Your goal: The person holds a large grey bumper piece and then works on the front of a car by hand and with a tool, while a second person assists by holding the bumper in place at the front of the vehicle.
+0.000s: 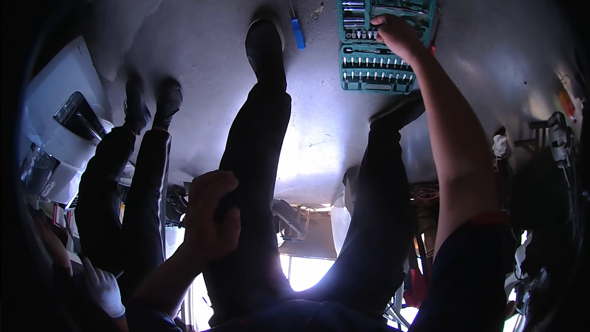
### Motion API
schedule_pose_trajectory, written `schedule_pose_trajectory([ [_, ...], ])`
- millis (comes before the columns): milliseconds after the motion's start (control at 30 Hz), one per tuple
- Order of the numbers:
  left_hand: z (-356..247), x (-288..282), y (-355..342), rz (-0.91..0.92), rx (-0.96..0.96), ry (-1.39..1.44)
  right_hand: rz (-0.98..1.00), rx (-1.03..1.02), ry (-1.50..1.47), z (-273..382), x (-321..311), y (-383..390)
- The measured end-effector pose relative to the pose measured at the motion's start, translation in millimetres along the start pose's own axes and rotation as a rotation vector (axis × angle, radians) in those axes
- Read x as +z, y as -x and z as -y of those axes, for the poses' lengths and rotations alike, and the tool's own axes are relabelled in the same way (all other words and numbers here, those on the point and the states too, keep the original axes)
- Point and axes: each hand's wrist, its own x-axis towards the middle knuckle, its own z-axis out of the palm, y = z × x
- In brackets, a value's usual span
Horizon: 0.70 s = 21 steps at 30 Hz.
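Beneath both hands, grey floor [326, 135]. Farther left than the left hand, a co-worker's dark-trousered legs [144, 190]. Under the right hand and mostly to its left, an open green case [369, 43] of sockets and bits. Right hand [396, 35] above the case's upper tray, fingers bent, any hold impossible to tell. Left hand [210, 215] in front of the left leg, fingers half-curled, whether empty impossible to tell. Left of the right hand, a blue-handled tool [298, 34]. Near the right fingertips, small sockets [361, 35].
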Motion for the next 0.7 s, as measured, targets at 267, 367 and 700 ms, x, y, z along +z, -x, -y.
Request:
schedule_pose_trajectory([
  [267, -3, 6, -3, 0.017, 0.029, -0.053, -0.362, -0.015, -0.503, -15, 81, 23],
  [367, -6, 8, -4, 0.019, 0.031, -0.080, -0.376, 0.075, -0.466, -6, 82, 26],
  [700, -18, 18, -12, 0.035, 0.053, -0.159, -0.365, 0.019, -0.247, -24, 72, -9],
])
